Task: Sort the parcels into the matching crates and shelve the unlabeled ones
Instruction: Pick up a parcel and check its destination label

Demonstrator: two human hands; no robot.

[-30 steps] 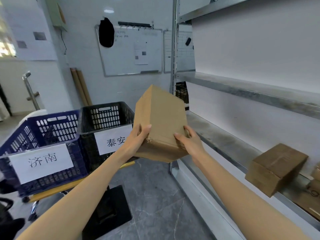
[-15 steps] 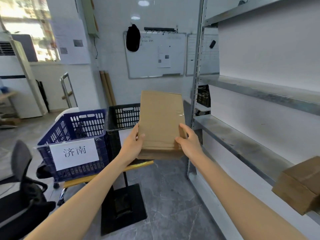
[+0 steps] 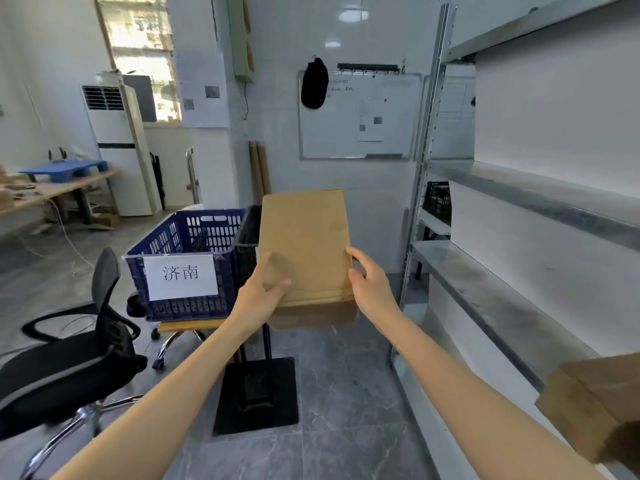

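A plain brown cardboard parcel is held up in front of me, its broad face toward the camera with no label showing. My left hand grips its lower left edge, thumb across the front. My right hand grips the lower right edge. Behind it stands a blue crate with a white paper label in Chinese characters. A black crate beside it is mostly hidden by the parcel. A second brown parcel lies on the metal shelf at the right.
A black office chair stands at the lower left. The crates rest on a stand with a black base plate. A whiteboard hangs on the far wall. Another black crate sits behind the shelving upright.
The view has swung left, so the shelf parcel slid toward the right edge. The held parcel turned from tilted to flat-on and now covers the black crate's label.
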